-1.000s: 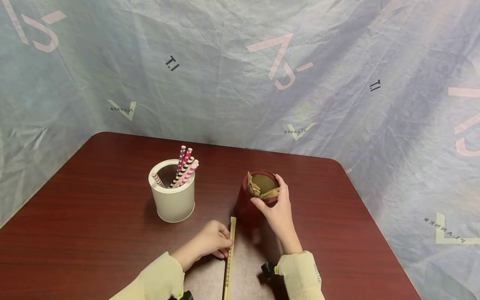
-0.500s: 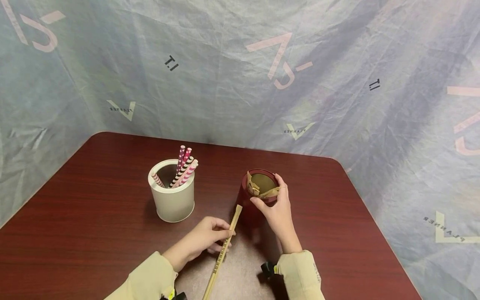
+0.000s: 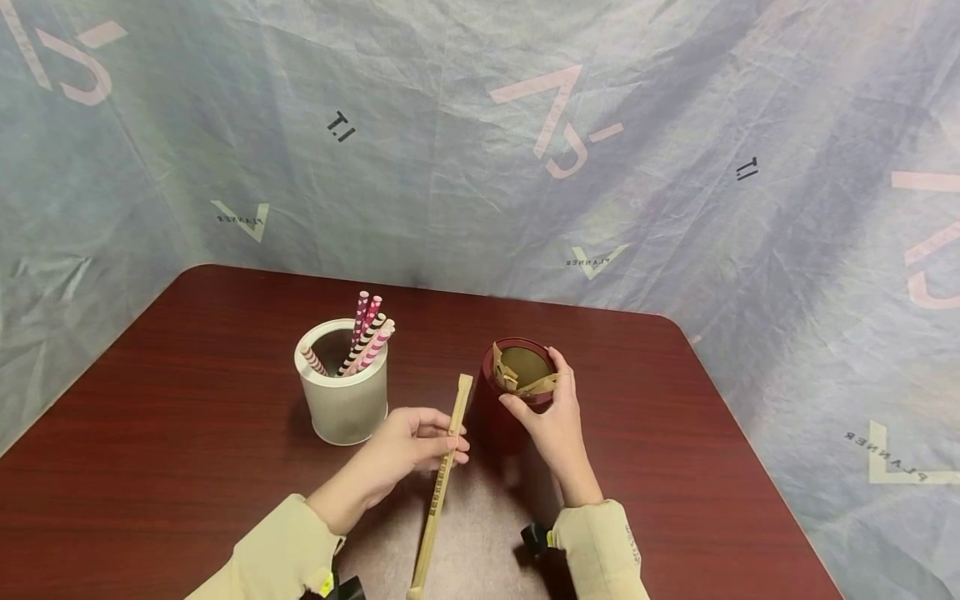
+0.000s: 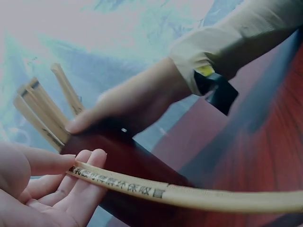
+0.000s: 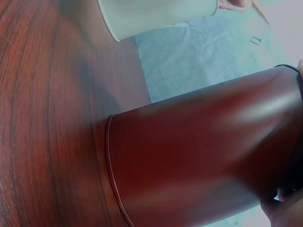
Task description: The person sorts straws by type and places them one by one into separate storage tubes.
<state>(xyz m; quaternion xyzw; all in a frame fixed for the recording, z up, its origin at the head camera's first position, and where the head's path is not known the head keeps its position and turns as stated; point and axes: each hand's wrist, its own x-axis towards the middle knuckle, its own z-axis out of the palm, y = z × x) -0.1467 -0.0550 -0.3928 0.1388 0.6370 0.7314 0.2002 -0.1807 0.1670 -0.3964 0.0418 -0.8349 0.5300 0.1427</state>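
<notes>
My left hand (image 3: 397, 454) pinches a paper-wrapped straw (image 3: 438, 500) between thumb and fingers, raised off the table and slanting with its far end near the red can. Dark printed characters run along the wrapper (image 4: 128, 185) in the left wrist view. My right hand (image 3: 558, 433) grips the rim of the dark red can (image 3: 498, 425), thumb on the near side and fingers on the far right. The can stands upright. Several more wrapped straws (image 4: 45, 111) stick out of its top in the left wrist view. The right wrist view shows the can's side (image 5: 199, 151) and its base on the table.
A white can (image 3: 343, 412) stands left of the red one, with several striped and dotted paper straws (image 3: 367, 337) in it. Both rest on a reddish-brown wooden table (image 3: 187, 400). Grey printed fabric (image 3: 435, 167) hangs behind and at the sides.
My left hand has lifted the wrapped straw from the table and moved it away from me, level with the red can. My right hand keeps its hold on the can's rim.
</notes>
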